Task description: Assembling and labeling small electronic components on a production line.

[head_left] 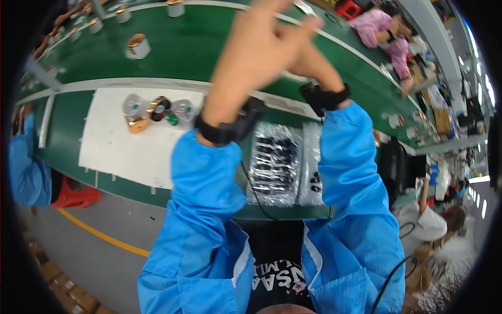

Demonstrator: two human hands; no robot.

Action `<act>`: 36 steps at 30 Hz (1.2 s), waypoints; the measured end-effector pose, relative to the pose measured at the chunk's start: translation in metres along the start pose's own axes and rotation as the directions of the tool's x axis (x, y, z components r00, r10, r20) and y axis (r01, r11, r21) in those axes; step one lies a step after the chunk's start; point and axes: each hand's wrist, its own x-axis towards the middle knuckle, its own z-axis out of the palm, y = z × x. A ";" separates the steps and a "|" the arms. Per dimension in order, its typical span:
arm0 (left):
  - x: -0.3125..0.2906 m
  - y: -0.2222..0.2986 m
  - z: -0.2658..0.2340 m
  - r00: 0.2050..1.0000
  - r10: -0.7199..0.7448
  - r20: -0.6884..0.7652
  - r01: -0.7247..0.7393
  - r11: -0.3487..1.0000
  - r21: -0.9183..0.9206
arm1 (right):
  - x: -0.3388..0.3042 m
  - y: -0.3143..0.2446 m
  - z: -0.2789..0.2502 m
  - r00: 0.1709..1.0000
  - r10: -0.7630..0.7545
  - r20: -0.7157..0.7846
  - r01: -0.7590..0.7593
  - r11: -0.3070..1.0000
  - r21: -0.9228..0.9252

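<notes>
Both my arms, in blue sleeves with black wrist straps, reach up over the green bench. My left hand [253, 49] is smeared by motion and overlaps my right hand [312, 62], whose fingers are mostly hidden behind it. Whether either hand holds anything cannot be made out. Below them lies a clear plastic bag [274, 162] with rows of small black parts. Left of my left forearm, a white mat [120, 152] carries clear plastic domed parts [134, 106], a copper-coloured ring part [158, 108] and a small green piece [171, 118].
A green conveyor belt [198, 42] runs beyond the bench, carrying white-and-copper cylinders [138, 46]. A second plastic bag [310, 172] lies beside my right sleeve. Co-workers sit left and at far right. A red stool [78, 193] stands at left; thin cables hang by my wrists.
</notes>
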 end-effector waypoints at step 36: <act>-0.012 0.052 0.099 0.658 -0.217 0.721 0.753 0.167 -0.637 | -0.286 -0.133 -0.008 0.756 0.127 -0.642 -0.480 0.774 -0.412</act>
